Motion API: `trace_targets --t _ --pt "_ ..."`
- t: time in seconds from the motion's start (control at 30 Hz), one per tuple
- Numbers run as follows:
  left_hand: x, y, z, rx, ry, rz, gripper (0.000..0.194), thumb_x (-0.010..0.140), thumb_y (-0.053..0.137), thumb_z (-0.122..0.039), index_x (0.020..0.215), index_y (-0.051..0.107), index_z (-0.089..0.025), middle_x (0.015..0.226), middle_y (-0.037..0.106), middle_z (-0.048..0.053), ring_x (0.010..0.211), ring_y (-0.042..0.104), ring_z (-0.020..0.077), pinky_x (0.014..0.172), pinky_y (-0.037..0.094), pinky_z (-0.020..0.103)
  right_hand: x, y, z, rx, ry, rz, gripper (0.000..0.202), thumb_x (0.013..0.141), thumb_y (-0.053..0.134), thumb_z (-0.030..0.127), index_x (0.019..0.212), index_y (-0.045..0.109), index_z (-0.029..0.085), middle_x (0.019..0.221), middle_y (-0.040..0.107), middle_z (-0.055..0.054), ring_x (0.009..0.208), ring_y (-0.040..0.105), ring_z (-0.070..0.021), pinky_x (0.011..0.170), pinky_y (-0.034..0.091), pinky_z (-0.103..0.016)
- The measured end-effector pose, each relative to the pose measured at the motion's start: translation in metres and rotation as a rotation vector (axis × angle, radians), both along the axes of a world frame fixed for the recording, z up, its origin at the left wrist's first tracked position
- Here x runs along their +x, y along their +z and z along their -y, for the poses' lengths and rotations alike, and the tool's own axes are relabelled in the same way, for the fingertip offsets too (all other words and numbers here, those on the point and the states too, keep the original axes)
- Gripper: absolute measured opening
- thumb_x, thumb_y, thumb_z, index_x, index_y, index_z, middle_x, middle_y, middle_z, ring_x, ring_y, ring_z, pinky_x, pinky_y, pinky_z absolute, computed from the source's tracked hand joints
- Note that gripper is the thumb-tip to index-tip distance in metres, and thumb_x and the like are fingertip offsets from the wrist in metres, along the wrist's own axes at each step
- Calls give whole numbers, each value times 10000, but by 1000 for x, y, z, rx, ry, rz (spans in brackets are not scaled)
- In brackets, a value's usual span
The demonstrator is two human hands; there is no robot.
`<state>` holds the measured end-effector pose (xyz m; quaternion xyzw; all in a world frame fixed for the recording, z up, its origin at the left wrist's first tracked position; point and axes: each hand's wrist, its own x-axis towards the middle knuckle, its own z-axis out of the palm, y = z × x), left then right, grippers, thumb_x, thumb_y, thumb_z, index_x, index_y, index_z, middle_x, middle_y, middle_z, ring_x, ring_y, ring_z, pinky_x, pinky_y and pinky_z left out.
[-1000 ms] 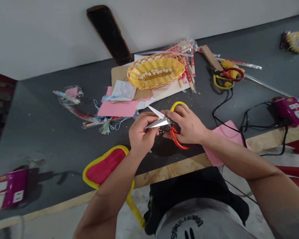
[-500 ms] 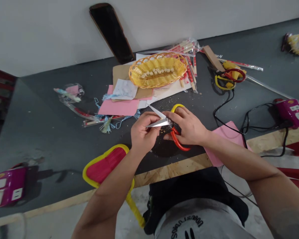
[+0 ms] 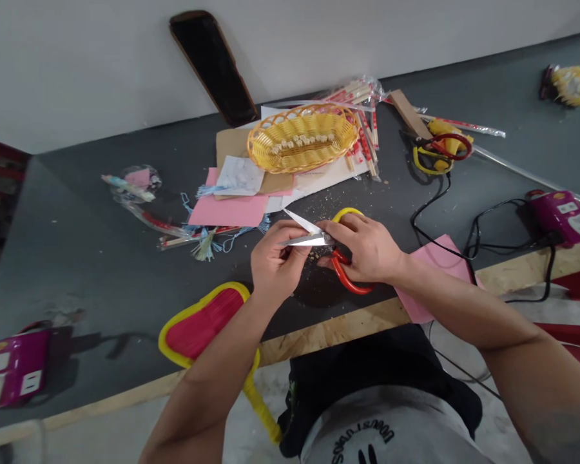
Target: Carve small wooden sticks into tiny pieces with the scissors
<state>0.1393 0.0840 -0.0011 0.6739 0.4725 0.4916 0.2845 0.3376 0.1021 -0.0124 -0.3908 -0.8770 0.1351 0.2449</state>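
Note:
My right hand [image 3: 367, 248] grips the scissors [image 3: 352, 281], which have one yellow and one red handle loop. Their blades are spread apart and point left, toward my left hand [image 3: 276, 261]. The fingers of my left hand are pinched together at the blades; whatever is between them is too small to make out. Small light crumbs [image 3: 314, 254] lie on the dark table beneath and around the blades. Behind my hands stands a yellow woven basket [image 3: 302, 154] with a row of small pale pieces inside.
Pink paper [image 3: 227, 211] and blue tassels lie left of the basket, wrapped sticks [image 3: 367, 138] to its right. A pink-and-yellow fan-shaped object [image 3: 205, 325] is by my left forearm. More scissors [image 3: 452, 147], cables and purple boxes [image 3: 565, 218] are farther out.
The view has shifted very slightly. My hands and the spread scissors hold nearly the same position as before.

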Motion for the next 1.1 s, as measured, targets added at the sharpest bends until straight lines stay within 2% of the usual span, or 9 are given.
trace_targets --t 0.17,0.3,0.5,0.6,0.77,0.87,0.93,1.0,1.1 --pt "-1 2 0 42 0 -63 124 910 659 -263 814 710 -204 905 742 39 781 694 154 692 549 270 -2 -4 -3 37 -14 -12 704 897 570 663 1390 566 160 1035 629 -139 987 573 -297 889 527 -465" --pt "-1 2 -2 54 21 -74 139 912 664 -287 811 708 -201 893 738 39 771 690 149 679 543 264 -3 -3 0 -2 -28 -3 645 934 545 619 1386 564 159 1058 655 -142 971 600 -278 857 541 -420" --pt "-1 5 0 104 34 -69 157 927 648 -280 805 708 -200 870 730 38 780 682 149 688 535 269 -4 7 7 -20 0 -42 627 944 515 628 1299 612 120 1002 680 -145 913 639 -269 810 543 -394" --pt "-3 5 0 139 32 -67 140 920 657 -260 807 713 -199 868 732 36 803 689 154 716 541 274 -4 12 8 -109 38 -97 641 945 513 642 1288 606 109 1024 691 -150 900 655 -255 821 540 -388" --pt "-6 2 -2 97 39 -41 185 932 648 -310 787 685 -201 874 722 46 809 687 165 736 549 296 -2 19 6 -383 144 -251 615 933 559 630 1294 590 133 999 710 -91 802 651 -186 775 542 -331" --pt "-6 -2 -5 67 32 11 201 925 662 -346 789 678 -200 877 712 51 808 675 165 735 542 295 0 19 2 -375 171 -267 603 909 601 622 1317 581 179 1129 707 -103 975 664 -224 888 544 -377" --pt "-6 -4 -7 24 21 55 189 917 674 -357 821 691 -196 903 708 47 713 641 131 646 517 263 2 14 -2 -255 107 -212 646 862 655 628 1330 580 188 1205 677 -139 1115 625 -286 982 516 -460" --pt "-8 -6 -10 -42 37 117 187 912 679 -368 862 700 -189 890 697 33 569 561 82 519 448 228 6 7 -9 -182 -18 -146 632 866 663 588 1349 572 191 1167 671 -148 1112 617 -311 995 508 -503" --pt "-14 -7 -16 -117 96 178 205 904 689 -382 855 694 -183 708 626 -16 467 473 58 443 362 209 16 -1 -23 -155 -243 -48 627 879 660 485 1421 516 204 1167 657 -154 1144 600 -343 1006 499 -531"
